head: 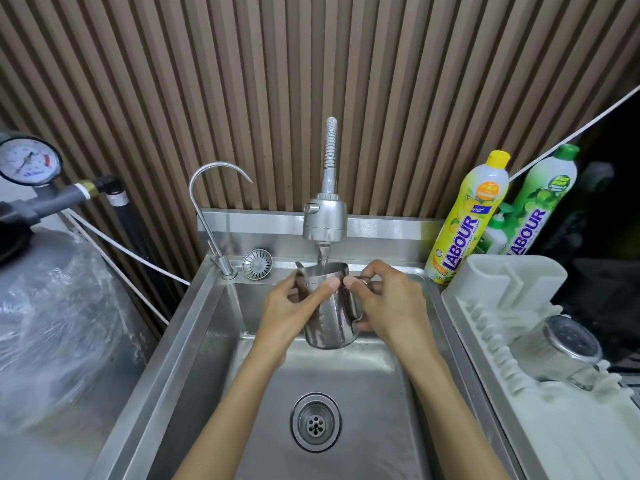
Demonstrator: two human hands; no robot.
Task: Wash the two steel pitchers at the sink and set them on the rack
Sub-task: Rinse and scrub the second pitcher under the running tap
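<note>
Left grip [294, 310] and right grip [391, 303] both clasp the steel pitcher [332, 320], upright under the faucet [325, 220] stream, above the sink [363, 386]. I'd say wet steel could slip, or overflow might splash the dish rack [491, 282].

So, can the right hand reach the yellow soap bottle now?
Probably yes, once freed: the right hand grips the pitcher under the tap, but nothing stands between it and the yellow soap bottle.

Brown slatted wall [242, 81] behind; pressure gauge [29, 157] left (plastic-wrapped tank [62, 323] below).
</note>
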